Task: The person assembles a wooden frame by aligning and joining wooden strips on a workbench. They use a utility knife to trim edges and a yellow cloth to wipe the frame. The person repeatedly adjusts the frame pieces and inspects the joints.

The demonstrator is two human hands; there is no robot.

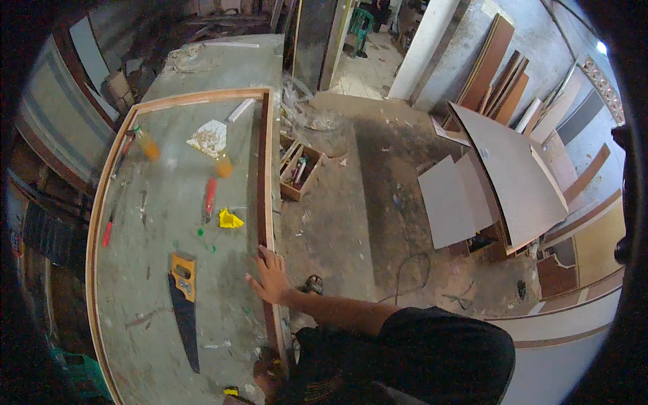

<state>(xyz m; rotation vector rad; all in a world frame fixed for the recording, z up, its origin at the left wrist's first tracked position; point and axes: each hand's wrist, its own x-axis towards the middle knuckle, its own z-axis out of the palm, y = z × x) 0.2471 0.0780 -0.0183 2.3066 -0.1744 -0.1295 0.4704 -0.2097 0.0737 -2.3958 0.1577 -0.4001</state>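
Observation:
My right hand (270, 273) lies flat with fingers spread on the dark right rail (264, 175) of a large wooden frame (196, 98) that sits on a grey workbench (155, 243). Low in the picture, my left hand (265, 374) is at the near end of the same rail, fingers curled; its grip is partly hidden by my dark shirt. A small yellow object (231, 390) lies just left of it. A hand saw (184, 304) with a yellow handle rests inside the frame, left of my right hand.
Inside the frame lie a red-handled tool (210, 196), a crumpled yellow scrap (229, 219), two orange bottles (147, 145) (224, 165) and a paper with sawdust (209, 138). A wooden toolbox (299, 172) sits on the floor; grey boards (499, 182) and a cable (412, 270) are to the right.

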